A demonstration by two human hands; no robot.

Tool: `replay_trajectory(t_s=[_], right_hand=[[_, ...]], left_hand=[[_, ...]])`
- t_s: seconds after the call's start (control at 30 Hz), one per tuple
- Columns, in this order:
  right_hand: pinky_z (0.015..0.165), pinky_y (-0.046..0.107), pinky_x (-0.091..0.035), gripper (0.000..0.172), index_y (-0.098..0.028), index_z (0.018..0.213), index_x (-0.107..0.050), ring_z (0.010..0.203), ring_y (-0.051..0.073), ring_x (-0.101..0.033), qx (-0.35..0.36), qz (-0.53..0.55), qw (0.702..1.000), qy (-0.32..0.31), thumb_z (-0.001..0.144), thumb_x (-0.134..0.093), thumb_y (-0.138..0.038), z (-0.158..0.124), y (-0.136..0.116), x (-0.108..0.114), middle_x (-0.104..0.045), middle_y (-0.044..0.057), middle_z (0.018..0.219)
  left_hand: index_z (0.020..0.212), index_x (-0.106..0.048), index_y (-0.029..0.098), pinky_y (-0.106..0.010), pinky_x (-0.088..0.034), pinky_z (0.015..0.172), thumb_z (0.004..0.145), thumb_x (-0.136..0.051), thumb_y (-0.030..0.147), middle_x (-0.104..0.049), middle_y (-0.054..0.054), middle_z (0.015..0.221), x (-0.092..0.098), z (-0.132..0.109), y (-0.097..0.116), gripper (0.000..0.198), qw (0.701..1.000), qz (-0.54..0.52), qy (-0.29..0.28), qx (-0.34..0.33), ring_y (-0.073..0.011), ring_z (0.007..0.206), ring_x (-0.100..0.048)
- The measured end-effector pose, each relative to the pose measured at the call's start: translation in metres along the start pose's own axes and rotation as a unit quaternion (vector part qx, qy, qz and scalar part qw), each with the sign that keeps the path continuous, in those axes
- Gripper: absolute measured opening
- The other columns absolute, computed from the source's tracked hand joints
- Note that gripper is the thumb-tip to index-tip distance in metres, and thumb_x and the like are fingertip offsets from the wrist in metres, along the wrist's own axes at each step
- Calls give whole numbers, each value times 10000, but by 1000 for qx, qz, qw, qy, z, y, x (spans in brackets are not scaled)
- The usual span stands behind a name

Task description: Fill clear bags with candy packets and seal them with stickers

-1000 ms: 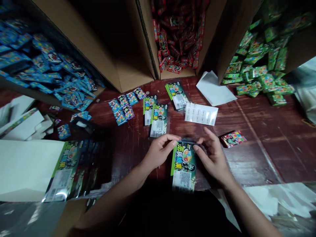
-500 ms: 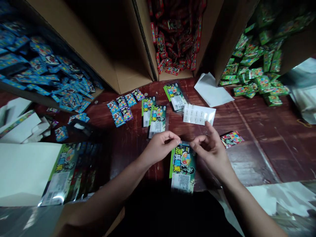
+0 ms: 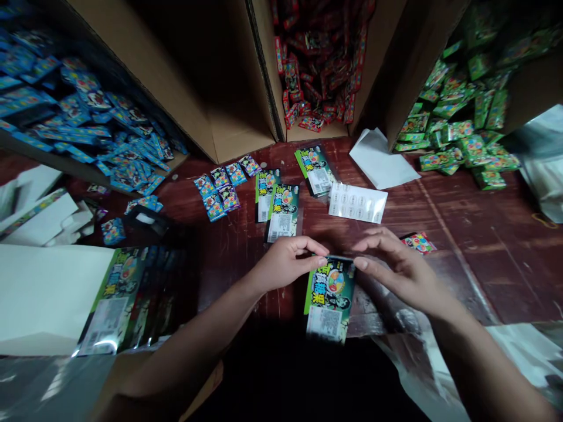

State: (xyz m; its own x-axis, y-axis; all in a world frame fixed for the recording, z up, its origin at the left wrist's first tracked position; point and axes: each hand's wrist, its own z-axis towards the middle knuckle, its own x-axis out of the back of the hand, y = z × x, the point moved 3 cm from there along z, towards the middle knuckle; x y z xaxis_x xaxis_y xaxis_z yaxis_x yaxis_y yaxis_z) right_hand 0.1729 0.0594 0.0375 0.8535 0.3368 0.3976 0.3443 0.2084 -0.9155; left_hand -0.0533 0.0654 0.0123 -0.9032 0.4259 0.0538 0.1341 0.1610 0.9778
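A printed candy pouch [image 3: 329,293], dark green with a pale label on its lower part, lies in front of me. My left hand [image 3: 294,261] is closed, with thumb and forefinger pinching the pouch's top left corner. At the top right corner is my right hand [image 3: 396,269], its thumb by the pouch edge and its fingers spread apart from the thumb. A sheet of round stickers [image 3: 358,203] rests just beyond the hands. Two more printed pouches [image 3: 282,214] overlap to the left, and a small stack of them [image 3: 315,170] sits farther back.
Cardboard boxes hold blue packets [image 3: 79,117], red packets [image 3: 314,88] and green packets [image 3: 457,129]. Several blue and purple packets [image 3: 222,187] form a group on the table. Also there are a tape dispenser [image 3: 147,220], white paper [image 3: 382,161] and a red packet [image 3: 419,242].
My right hand has moved slightly right and its fingers have spread from the pinch at the pouch's top edge. My left hand keeps its pinch. The view has shifted slightly.
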Motion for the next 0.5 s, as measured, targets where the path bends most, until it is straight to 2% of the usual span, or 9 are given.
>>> replay_trajectory(t_s=[0.03,0.1,0.17,0.3,0.4,0.5], right_hand=[[943,378,-491,128,-268,991,-685,1042,212,-602,10,-19,999,-43,916,-667,-370,5,-6,2,-632,37,1036],[891,359,-501,90,-255,905,-681,968,193,-619,18,-41,992,-119,925,-650,-337,15,-16,3,-647,23,975],[837,343,-507,53,-251,898,-675,904,177,-633,17,-74,986,-151,917,-650,-294,22,-21,0,-657,11,956],[831,357,-519,61,-253,967,-657,917,188,-647,30,-156,978,-134,914,-639,-277,28,-17,-6,-655,27,1013],[855,388,-535,236,-254,1133,-598,978,217,-646,41,-190,977,-94,918,-650,-338,25,-10,-8,-632,57,1101],[853,389,-545,208,-268,1097,-608,1024,238,-648,58,-197,976,-67,938,-626,-401,18,-3,-10,-629,66,1115]], left_hand=[[912,-735,167,-370,-563,913,820,-751,280,-760,-73,1015,-1,1,1,146,1000,6,0,1,-186,935,-716],[906,-740,168,-362,-562,906,819,-749,274,-762,-72,1002,-2,1,3,138,1000,14,3,1,-183,921,-715],[903,-741,164,-360,-562,897,813,-751,267,-763,-75,994,-4,1,6,137,1000,16,6,1,-183,908,-714],[916,-739,159,-365,-565,891,810,-750,263,-763,-82,999,-4,-2,9,150,1000,6,1,2,-192,913,-715],[923,-739,159,-373,-561,909,820,-743,265,-762,-84,1011,-3,0,5,148,1000,4,1,-5,-199,936,-716],[936,-736,151,-369,-561,909,825,-741,269,-762,-91,1013,-2,2,-3,163,1000,-6,6,-3,-203,941,-718]])
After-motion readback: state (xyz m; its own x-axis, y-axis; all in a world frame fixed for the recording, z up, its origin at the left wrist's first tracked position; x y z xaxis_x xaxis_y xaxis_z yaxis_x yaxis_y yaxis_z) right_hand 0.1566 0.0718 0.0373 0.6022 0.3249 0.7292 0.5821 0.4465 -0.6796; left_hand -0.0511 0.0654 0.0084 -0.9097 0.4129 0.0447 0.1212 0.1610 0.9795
